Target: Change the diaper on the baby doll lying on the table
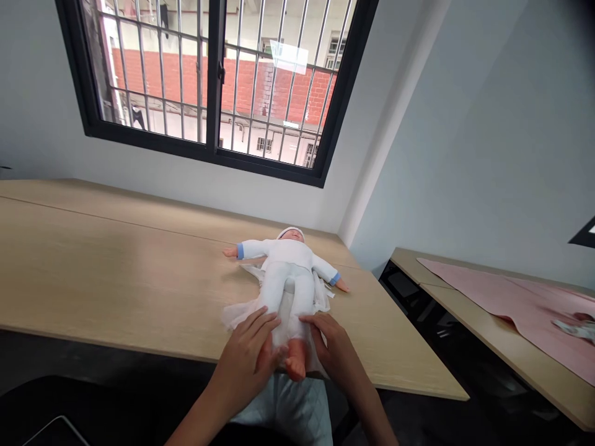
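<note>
A baby doll (289, 266) in a white suit with blue cuffs lies on its back on a wooden table (116, 272), head toward the window, feet toward me. A thin white cloth (242, 313) is spread under its hips and legs. My left hand (246, 359) lies over the doll's left-side lower leg and the cloth, fingers together. My right hand (332, 350) rests on the cloth beside the other lower leg. One bare foot (296, 367) sticks out between my hands near the table's front edge.
A barred, black-framed window (214, 80) is set in the wall behind the table. To the right, across a dark gap, a second table (465, 297) carries a pink sheet (520, 310) with a small white item at its far right.
</note>
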### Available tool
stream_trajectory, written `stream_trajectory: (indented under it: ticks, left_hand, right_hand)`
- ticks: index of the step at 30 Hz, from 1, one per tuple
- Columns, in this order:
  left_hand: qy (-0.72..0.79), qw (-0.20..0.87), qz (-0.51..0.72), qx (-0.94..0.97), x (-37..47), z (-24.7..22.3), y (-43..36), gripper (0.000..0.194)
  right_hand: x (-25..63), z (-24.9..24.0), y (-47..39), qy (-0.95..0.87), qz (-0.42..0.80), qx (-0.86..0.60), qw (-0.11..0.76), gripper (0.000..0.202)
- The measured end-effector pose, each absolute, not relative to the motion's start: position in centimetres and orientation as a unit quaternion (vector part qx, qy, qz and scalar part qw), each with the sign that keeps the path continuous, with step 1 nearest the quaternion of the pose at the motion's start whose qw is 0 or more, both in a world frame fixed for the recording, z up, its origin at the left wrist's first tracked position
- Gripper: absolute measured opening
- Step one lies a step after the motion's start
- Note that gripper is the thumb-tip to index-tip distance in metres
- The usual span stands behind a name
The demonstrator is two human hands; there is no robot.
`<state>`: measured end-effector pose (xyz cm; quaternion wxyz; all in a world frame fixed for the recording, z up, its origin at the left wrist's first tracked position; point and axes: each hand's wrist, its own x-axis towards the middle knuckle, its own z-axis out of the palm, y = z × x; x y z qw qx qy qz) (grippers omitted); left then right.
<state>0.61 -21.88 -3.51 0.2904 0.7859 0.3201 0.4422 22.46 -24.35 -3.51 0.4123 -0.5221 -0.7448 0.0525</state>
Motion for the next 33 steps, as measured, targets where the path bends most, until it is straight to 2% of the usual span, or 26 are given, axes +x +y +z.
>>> stream_trajectory:
  ticks: [9, 12, 18, 23, 27, 33]
  left_hand:
    - [0.352, 0.274, 0.403, 0.799, 1.2, -3.1, -22.1, 0.071]
    - [0.364, 0.247, 0.389, 0.809, 1.2, -2.5, -21.7, 0.069]
    - [0.375, 0.219, 0.366, 0.823, 1.3, -0.7, -20.8, 0.054]
    - [0.413, 0.19, 0.288, 0.843, 1.5, 0.5, -20.4, 0.063]
    - [0.412, 0.151, 0.265, 0.859, 1.6, -0.3, -21.1, 0.071]
    - [0.383, 0.092, 0.254, 0.883, 0.9, -2.5, -22.3, 0.057]
  right_hand:
    - [21.8, -2.5, -23.0, -0.719, 0.066, -0.576, 0.383, 0.03]
    - [21.9, -2.6, -22.9, -0.721, 0.065, -0.577, 0.379, 0.029]
    - [21.8, -3.0, -23.6, -0.714, 0.061, -0.571, 0.401, 0.029]
    - [21.3, -2.7, -23.7, -0.699, 0.073, -0.59, 0.398, 0.028]
    - [20.7, -2.4, -23.7, -0.718, 0.057, -0.584, 0.375, 0.031]
    - [18.8, -2.4, -24.5, -0.754, -0.017, -0.562, 0.34, 0.031]
